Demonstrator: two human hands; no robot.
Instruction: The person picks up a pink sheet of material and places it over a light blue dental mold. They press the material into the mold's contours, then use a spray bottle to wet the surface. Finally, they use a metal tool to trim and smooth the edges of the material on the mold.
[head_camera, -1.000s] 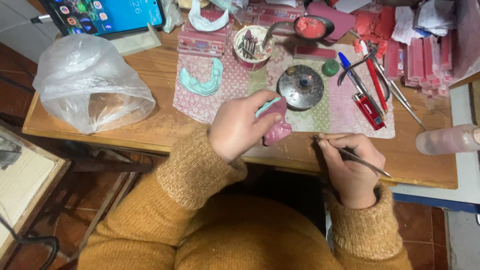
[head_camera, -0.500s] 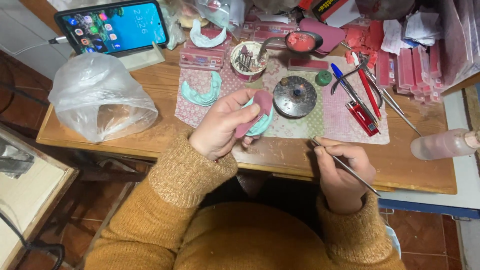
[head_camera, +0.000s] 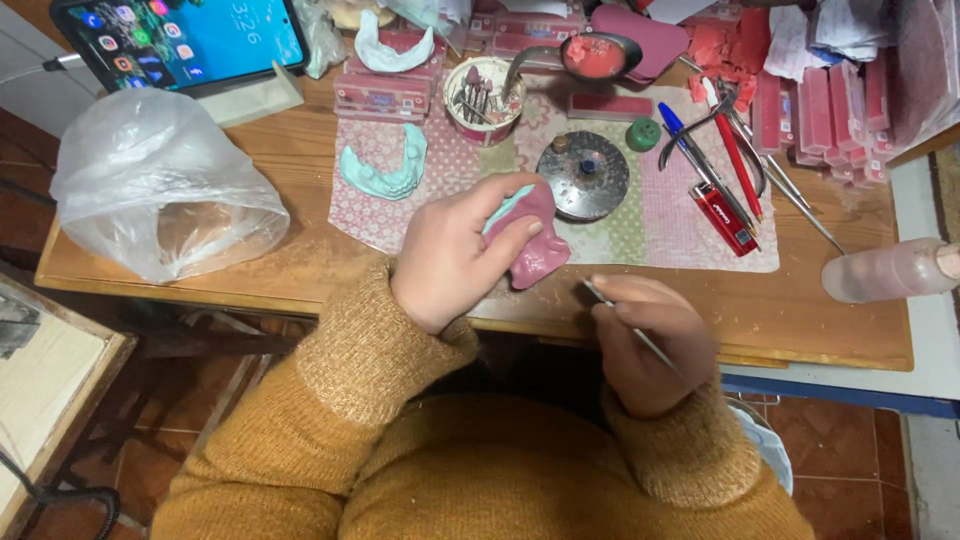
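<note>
Surface: wood (head_camera: 300, 255), seen from above, filling the upper part of the frame; a patterned pink mat (head_camera: 640, 215) is spread on it in the middle.
Left hand: the left hand (head_camera: 455, 255) is seen at the centre of the frame; its fingers (head_camera: 515, 235) are wrapped around a pink wax piece on a pale green mould (head_camera: 535, 235), which is held just above the near edge of the mat.
Right hand: the right hand (head_camera: 650, 345) is seen lower right of centre; a thin metal tool (head_camera: 630, 325) is gripped in its closed fingers, with the tip pointed up toward the pink piece.
Behind the hands: a round dark metal dish (head_camera: 583, 175) is set on the mat, just beside the held piece.
Upper middle: a second green mould (head_camera: 385, 170) is laid on the mat, and a cup of small tools (head_camera: 483, 98) is placed above it.
Left side: a clear plastic bag (head_camera: 160, 195) is laid on the wood.
Upper left: a phone (head_camera: 180, 38) is propped up.
Right side: a red lighter (head_camera: 722, 210) and pens are laid on the mat.
</note>
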